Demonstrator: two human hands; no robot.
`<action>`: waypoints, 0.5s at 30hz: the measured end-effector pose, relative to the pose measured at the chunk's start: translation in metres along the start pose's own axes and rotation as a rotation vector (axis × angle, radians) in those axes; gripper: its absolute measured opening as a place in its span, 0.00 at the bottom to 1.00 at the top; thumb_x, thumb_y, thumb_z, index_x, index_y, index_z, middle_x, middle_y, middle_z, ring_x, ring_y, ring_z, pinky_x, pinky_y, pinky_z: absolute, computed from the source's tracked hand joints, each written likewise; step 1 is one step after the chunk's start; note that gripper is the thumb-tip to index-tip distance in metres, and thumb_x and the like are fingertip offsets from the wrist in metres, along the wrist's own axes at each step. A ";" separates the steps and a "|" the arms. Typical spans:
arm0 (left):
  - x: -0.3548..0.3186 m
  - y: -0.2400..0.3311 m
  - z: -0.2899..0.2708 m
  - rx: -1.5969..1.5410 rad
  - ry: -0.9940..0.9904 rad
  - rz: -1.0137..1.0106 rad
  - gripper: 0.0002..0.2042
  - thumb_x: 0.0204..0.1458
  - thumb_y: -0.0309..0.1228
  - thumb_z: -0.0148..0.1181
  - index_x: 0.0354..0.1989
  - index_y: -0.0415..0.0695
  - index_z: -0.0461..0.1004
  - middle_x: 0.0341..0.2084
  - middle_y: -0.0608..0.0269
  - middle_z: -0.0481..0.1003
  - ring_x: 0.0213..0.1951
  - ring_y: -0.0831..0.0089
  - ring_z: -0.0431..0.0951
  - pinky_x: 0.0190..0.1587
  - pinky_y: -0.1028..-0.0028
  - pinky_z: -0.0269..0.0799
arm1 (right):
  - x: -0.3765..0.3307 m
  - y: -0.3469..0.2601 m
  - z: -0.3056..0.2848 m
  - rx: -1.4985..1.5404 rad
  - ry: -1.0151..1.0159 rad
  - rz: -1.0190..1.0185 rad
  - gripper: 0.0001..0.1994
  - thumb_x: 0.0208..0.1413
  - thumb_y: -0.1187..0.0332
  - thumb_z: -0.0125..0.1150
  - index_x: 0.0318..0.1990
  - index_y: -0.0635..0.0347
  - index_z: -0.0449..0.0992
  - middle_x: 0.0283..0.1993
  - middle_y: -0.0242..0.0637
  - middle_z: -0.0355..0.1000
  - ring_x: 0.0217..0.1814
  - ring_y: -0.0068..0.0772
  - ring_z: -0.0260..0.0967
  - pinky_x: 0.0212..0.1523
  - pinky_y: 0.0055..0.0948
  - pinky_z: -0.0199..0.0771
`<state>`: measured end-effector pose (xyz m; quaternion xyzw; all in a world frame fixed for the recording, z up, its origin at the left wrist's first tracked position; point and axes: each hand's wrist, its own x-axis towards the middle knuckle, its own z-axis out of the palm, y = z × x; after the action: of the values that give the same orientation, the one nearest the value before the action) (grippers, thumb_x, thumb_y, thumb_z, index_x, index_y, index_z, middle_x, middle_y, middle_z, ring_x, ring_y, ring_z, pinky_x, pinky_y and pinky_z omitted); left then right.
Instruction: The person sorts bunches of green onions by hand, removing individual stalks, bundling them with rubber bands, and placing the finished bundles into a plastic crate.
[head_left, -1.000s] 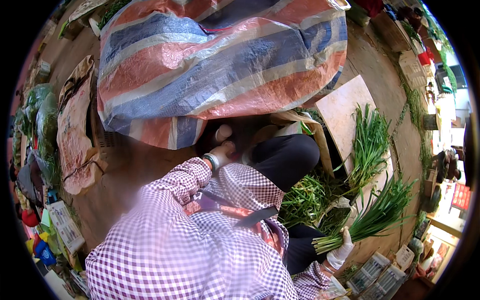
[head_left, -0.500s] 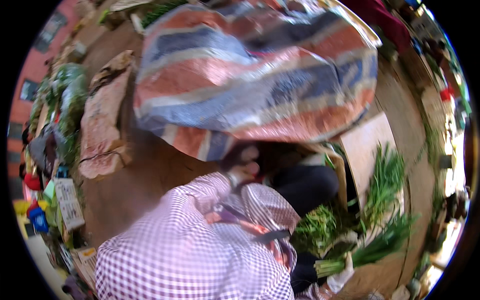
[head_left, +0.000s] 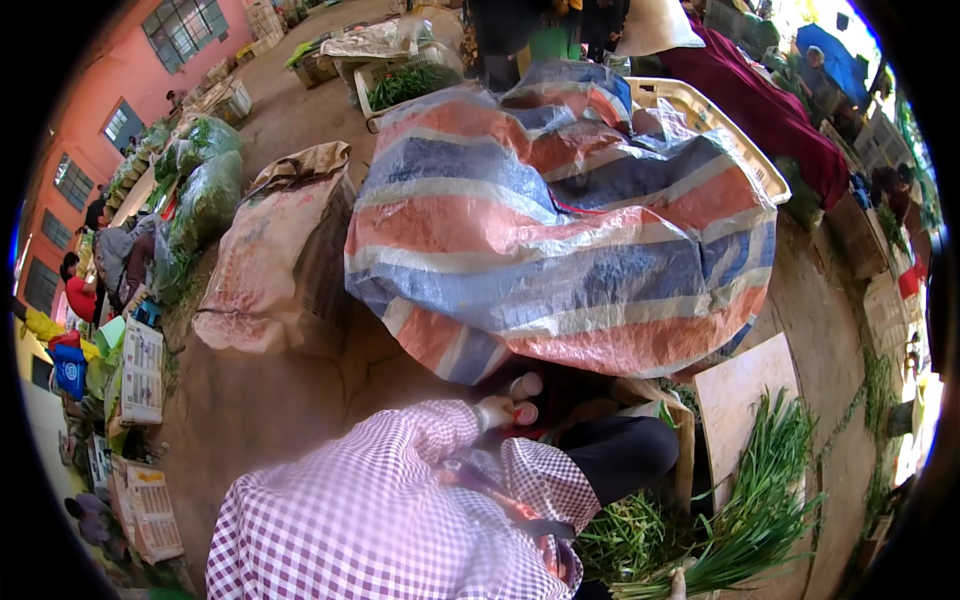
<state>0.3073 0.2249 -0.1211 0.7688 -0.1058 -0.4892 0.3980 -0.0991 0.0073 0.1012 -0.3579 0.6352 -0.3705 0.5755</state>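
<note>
My left hand (head_left: pixel 494 411), in a pale glove, is closed on a small red-and-white roll (head_left: pixel 525 413) between my knees and the striped sheet. A second pale roll (head_left: pixel 526 385) stands right beside it; whether it is tape or thread I cannot make out. At the lower edge only a finger or two of my right hand (head_left: pixel 679 583) show, against a bunch of long green chives (head_left: pixel 725 560). The stems of the bunch are partly cut off by the edge. More chives (head_left: pixel 765 450) lie on a pale board (head_left: pixel 742 385), and loose green trimmings (head_left: pixel 630 535) are heaped by my leg.
A red, white and blue striped plastic sheet (head_left: pixel 560 230) covers a large pile ahead. Left of it stands a cloth-covered crate (head_left: pixel 275 250); a yellow crate (head_left: pixel 715 115) shows behind. Several people, including one in red (head_left: pixel 80 292), sit far left among bagged vegetables (head_left: pixel 205 185).
My view has tilted up, so the sheet and surroundings sit lower. My right hand has slipped mostly below the lower edge with the chives. My left hand stays by the rolls.
</note>
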 end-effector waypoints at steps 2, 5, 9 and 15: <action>0.000 -0.002 -0.002 -0.083 -0.015 -0.122 0.09 0.46 0.31 0.65 0.35 0.43 0.76 0.28 0.56 0.79 0.29 0.68 0.80 0.33 0.68 0.74 | 0.003 0.001 0.006 -0.001 -0.015 0.011 0.07 0.55 0.73 0.61 0.41 0.62 0.76 0.32 0.29 0.72 0.33 0.21 0.69 0.37 0.22 0.70; -0.028 0.055 -0.002 0.307 0.165 0.038 0.11 0.48 0.36 0.63 0.38 0.46 0.76 0.33 0.54 0.79 0.36 0.60 0.80 0.40 0.64 0.72 | 0.008 -0.002 0.005 0.012 0.001 -0.002 0.07 0.55 0.73 0.61 0.41 0.62 0.76 0.32 0.29 0.72 0.33 0.21 0.69 0.37 0.22 0.70; -0.021 0.024 -0.004 0.434 0.244 0.131 0.11 0.49 0.38 0.62 0.39 0.48 0.75 0.33 0.52 0.78 0.38 0.54 0.78 0.42 0.63 0.72 | 0.013 0.000 0.013 0.006 -0.047 0.032 0.07 0.55 0.73 0.61 0.41 0.62 0.76 0.32 0.29 0.72 0.33 0.21 0.69 0.36 0.22 0.70; 0.000 0.010 -0.001 0.585 0.145 0.230 0.13 0.48 0.43 0.61 0.36 0.49 0.78 0.34 0.54 0.79 0.39 0.55 0.78 0.44 0.61 0.71 | 0.018 -0.001 0.017 0.006 -0.062 0.027 0.07 0.55 0.74 0.61 0.41 0.62 0.76 0.32 0.29 0.72 0.32 0.21 0.69 0.36 0.22 0.70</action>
<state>0.3101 0.2188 -0.1135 0.8665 -0.2995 -0.3337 0.2196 -0.0836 -0.0105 0.0929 -0.3587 0.6206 -0.3534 0.6011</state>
